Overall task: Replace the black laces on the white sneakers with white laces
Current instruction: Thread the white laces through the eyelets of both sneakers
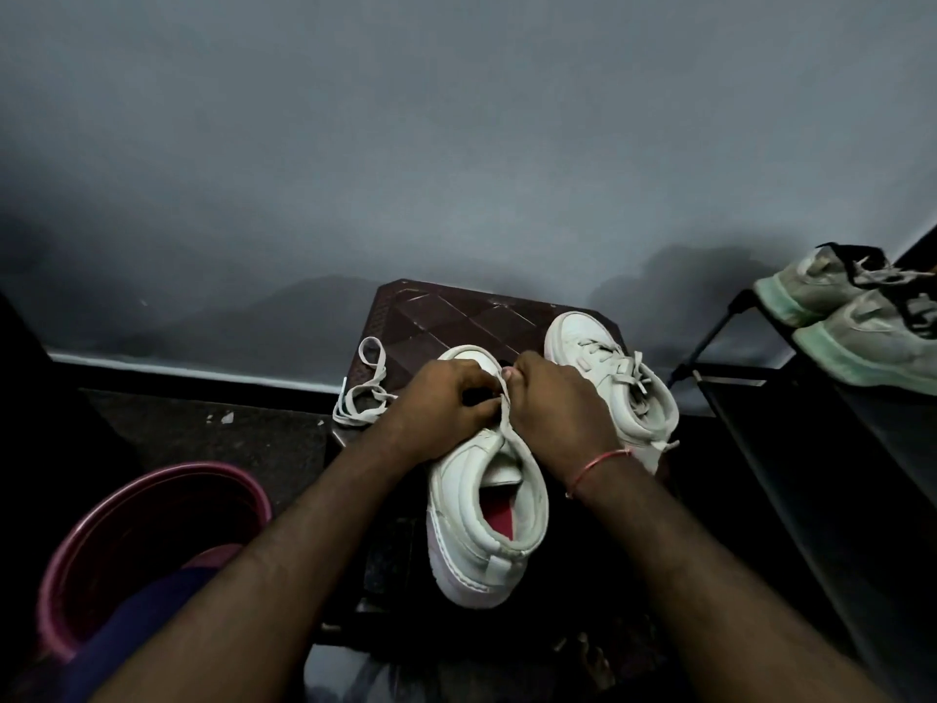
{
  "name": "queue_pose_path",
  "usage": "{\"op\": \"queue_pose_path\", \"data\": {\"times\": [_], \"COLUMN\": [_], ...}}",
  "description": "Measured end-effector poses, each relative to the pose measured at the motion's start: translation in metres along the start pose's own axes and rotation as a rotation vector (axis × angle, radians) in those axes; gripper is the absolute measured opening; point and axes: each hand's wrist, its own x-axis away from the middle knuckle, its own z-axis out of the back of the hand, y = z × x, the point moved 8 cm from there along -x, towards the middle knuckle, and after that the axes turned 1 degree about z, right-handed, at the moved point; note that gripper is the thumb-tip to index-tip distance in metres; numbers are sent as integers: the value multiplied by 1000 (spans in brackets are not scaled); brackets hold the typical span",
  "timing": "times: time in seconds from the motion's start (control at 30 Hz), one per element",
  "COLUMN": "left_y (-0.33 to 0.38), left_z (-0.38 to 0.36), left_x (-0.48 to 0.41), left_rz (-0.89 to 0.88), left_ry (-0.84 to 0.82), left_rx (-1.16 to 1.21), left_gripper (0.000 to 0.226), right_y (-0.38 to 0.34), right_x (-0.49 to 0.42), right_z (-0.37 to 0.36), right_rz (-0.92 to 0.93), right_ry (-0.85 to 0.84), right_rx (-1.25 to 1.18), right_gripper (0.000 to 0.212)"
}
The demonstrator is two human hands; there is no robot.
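Left hand: the left hand [443,398] lay over the front of the near sneaker [471,504], fingers curled, thumb and fingertips closed on the white lace [503,405].
Right hand: the right hand [555,405] sat just beside the left, knuckles up, fingers curled and pinching the upper end of the same lace; a red thread [601,463] circled its wrist.
White lace: it ran as one strand between the two hands, down toward the collar of the near sneaker.
Near sneaker: white, with a red insole, it stood on the stool [446,312] with its heel toward the person and its toe hidden under the hands; its eyelets could not be seen.
Far sneaker: the far sneaker [606,370] stood to the right on the same stool, threaded with a pale lace whose ends hung loose.
Loose lace: a second pale lace, the loose lace [364,393], lay coiled at the stool's left edge, apart from both sneakers.
Stool: dark brown with a patterned top, it stood against a grey wall [456,144].
Bucket: a pink bucket [152,492] stood on the floor at lower left.
Rack: a black rack [760,413] on the right carried a pair of grey shoes [862,332] with pale green soles and dark laces.
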Motion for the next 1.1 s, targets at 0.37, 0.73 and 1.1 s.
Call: {"op": "queue_pose_path", "data": {"times": [0.37,0.73,1.1], "left_y": [1,-96,-52], "left_z": [1,107,105], "left_x": [1,78,85], "left_rz": [23,749,586], "left_ry": [-17,209,543], "left_rx": [35,-171,-387], "left_gripper": [19,25,21], "right_y": [13,-15,-44], "right_x": [-9,-14,-26], "right_z": [13,15,-13], "right_rz": [-211,-65,50], "right_ry": [251,167,26], "right_rx": [-918,-478,18], "right_gripper": [28,26,23]}}
